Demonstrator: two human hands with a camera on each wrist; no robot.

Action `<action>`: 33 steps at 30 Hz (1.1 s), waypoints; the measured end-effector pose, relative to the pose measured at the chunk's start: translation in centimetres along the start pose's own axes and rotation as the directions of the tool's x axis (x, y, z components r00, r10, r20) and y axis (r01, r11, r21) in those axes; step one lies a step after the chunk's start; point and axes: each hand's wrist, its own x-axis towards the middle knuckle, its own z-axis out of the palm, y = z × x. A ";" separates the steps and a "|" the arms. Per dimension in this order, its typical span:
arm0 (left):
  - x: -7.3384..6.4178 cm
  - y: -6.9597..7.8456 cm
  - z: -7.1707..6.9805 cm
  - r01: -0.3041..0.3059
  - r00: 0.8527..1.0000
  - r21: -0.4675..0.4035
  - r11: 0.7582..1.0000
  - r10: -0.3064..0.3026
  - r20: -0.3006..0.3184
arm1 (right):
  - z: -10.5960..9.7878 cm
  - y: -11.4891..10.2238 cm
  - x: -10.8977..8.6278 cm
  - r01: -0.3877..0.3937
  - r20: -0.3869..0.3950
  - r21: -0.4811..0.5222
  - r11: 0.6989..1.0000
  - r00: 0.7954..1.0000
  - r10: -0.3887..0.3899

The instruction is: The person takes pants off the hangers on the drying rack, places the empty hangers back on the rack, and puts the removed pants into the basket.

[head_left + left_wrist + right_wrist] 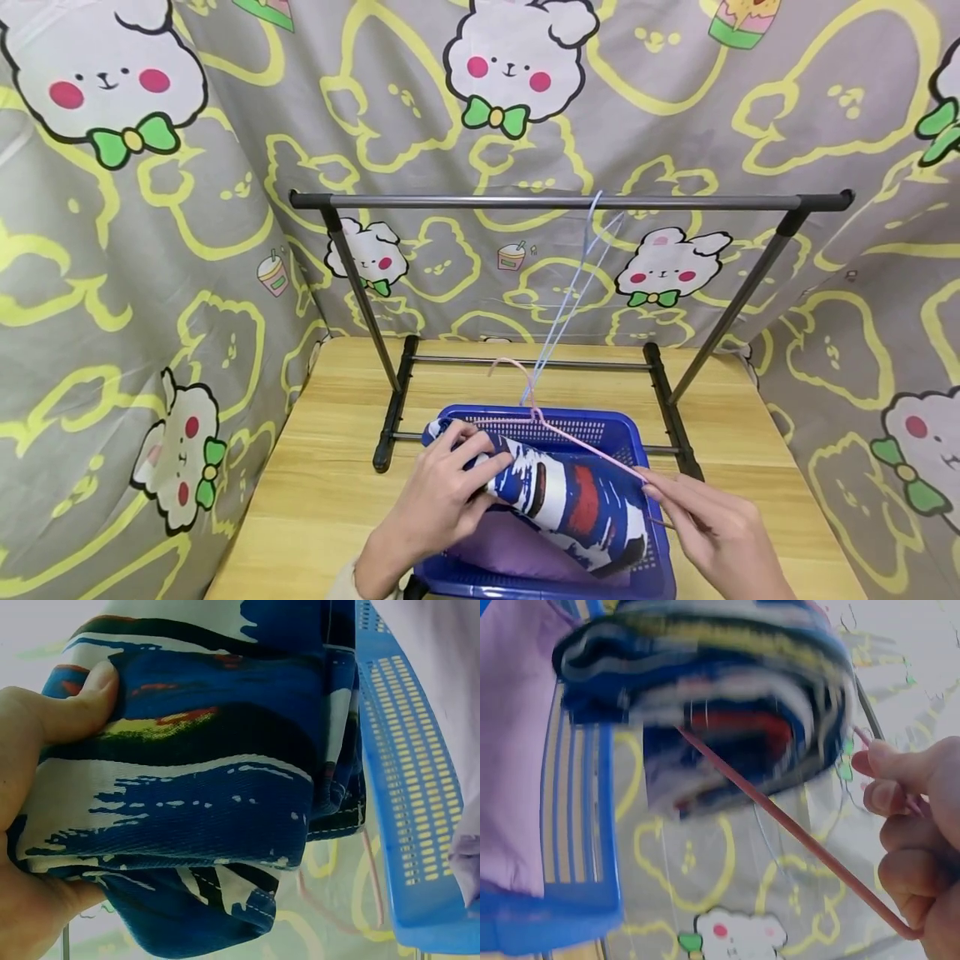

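A folded garment (551, 492) in blue, white, red and black is held up over a blue plastic basket (636, 433). My left hand (442, 487) grips it at its left end, thumb on one face in the left wrist view. My right hand (720, 525) holds the right corner of a pink hanger (588, 447), fingers curled round it in the right wrist view. The hanger's lower bar (780, 814) runs into the fold of the garment, while its hook (513, 362) points up and left. Inside the basket lies a lilac cloth (510, 546).
A dark metal clothes rack (465, 202) stands on the wooden table (300, 492), behind and around the basket. One light blue hanger (573, 292) dangles from its top bar. Printed curtains (420, 275) enclose the back and sides.
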 end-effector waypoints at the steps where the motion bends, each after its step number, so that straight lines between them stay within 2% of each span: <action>1: -0.1 -0.1 -0.1 0.009 1.000 -0.004 1.000 -0.009 0.004 | -0.3 0.1 -0.2 0.000 -0.007 0.002 1.000 1.000 0.000; 8: -0.7 -0.4 -0.4 0.033 0.999 -0.016 0.999 -0.033 0.004 | -3.0 0.6 -0.8 0.046 -0.031 0.015 0.999 0.998 -0.046; 13: -0.9 -0.5 -0.6 0.051 0.999 -0.027 0.998 -0.051 0.004 | -5.5 1.2 -2.0 -0.024 0.007 -0.007 1.000 1.000 0.024; 15: -1.0 -0.6 -0.6 0.055 0.998 -0.031 0.998 -0.055 0.005 | -6.3 1.5 -2.6 -0.072 -0.001 -0.015 0.997 0.997 0.072; 18: -1.0 -0.6 -0.5 0.059 0.998 -0.030 0.998 -0.059 0.007 | -7.0 1.9 -3.4 -0.122 -0.065 -0.016 0.992 0.991 0.121; 22: -1.0 -0.7 -0.2 0.065 0.998 -0.037 0.997 -0.065 0.009 | -7.9 1.8 -4.0 -0.238 -0.130 -0.045 0.970 0.964 0.230; 26: -1.1 -0.7 0.2 0.074 0.997 -0.046 0.996 -0.073 0.011 | -9.5 1.3 -4.0 -0.338 -0.120 -0.082 0.938 0.937 0.327; 28: -1.1 -0.8 0.4 0.077 0.997 -0.044 0.996 -0.077 0.013 | -10.2 0.9 -4.0 -0.412 -0.118 -0.122 0.903 0.910 0.399; 30: -1.2 -0.9 0.5 0.077 0.997 -0.039 0.996 -0.077 0.010 | -10.6 0.8 -4.0 -0.475 -0.146 -0.145 0.868 0.878 0.456; 32: -1.3 -1.0 0.7 0.080 0.997 -0.033 0.996 -0.080 0.009 | -10.8 1.1 -4.0 -0.500 -0.173 -0.123 0.857 0.862 0.477; 33: -1.3 -1.0 0.8 0.082 0.997 -0.031 0.996 -0.081 0.006 | -10.8 1.3 -4.0 -0.491 -0.202 -0.109 0.865 0.862 0.464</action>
